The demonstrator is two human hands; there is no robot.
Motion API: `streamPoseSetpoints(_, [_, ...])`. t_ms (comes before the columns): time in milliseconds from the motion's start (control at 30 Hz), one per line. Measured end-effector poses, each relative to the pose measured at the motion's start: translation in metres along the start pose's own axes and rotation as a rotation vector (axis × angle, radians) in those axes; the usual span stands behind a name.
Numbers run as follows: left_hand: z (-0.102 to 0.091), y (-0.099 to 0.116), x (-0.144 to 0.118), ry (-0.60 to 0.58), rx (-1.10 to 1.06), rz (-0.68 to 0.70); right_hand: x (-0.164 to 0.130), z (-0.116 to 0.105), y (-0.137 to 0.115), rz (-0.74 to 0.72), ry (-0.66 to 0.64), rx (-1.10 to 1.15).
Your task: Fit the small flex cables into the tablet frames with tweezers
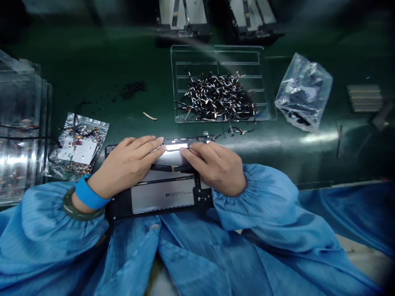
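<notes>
An opened tablet (163, 196) lies in front of me at the near table edge, its silver battery and black frame exposed. My left hand (132, 162) rests across its upper left part, fingers stretched towards the far edge and the thumb pressing near a bright strip. On the upper right part, my right hand (216, 162) is closed, thumb and forefinger pinched at the far edge; what they grip is hidden. A thin black strip (176, 149) runs between the two hands. Just beyond the right hand, small thin cables (236, 130) lie on the table.
Beyond the tablet, a clear plastic tray (173, 84) holds a heap of short cables. Plastic bags of parts stand right (305, 92) and left (82, 146). Stacked clear trays (21, 102) stand far left. Two other opened devices (183, 20) (254, 20) lie at the back.
</notes>
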State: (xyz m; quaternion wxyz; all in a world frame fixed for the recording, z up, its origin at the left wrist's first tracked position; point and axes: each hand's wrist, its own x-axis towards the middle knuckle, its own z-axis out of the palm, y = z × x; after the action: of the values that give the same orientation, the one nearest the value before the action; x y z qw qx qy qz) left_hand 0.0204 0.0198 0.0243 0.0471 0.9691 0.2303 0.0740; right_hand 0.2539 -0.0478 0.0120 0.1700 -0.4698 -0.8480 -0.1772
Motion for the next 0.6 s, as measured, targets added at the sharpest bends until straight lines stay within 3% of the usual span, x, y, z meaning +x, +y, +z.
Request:
streamPoseSetpoints(200, [0.000,0.001,0.001,-0.026,0.009,-0.012,0.003,-0.001,-0.001,-0.008,0.005,-0.011])
streamPoseSetpoints(433, [-0.002,-0.006,0.000,0.038,-0.016,0.045,-0.009,-0.013,0.002,0.024,-0.027,0.030])
streamPoseSetpoints(500, [-0.001,-0.009,0.002,0.032,-0.132,-0.016,-0.021,-0.018,0.006,0.161,0.048,0.162])
streamPoseSetpoints(600, [0.002,-0.011,0.012,0.014,-0.220,-0.209,-0.041,-0.023,0.008,0.544,0.069,0.328])
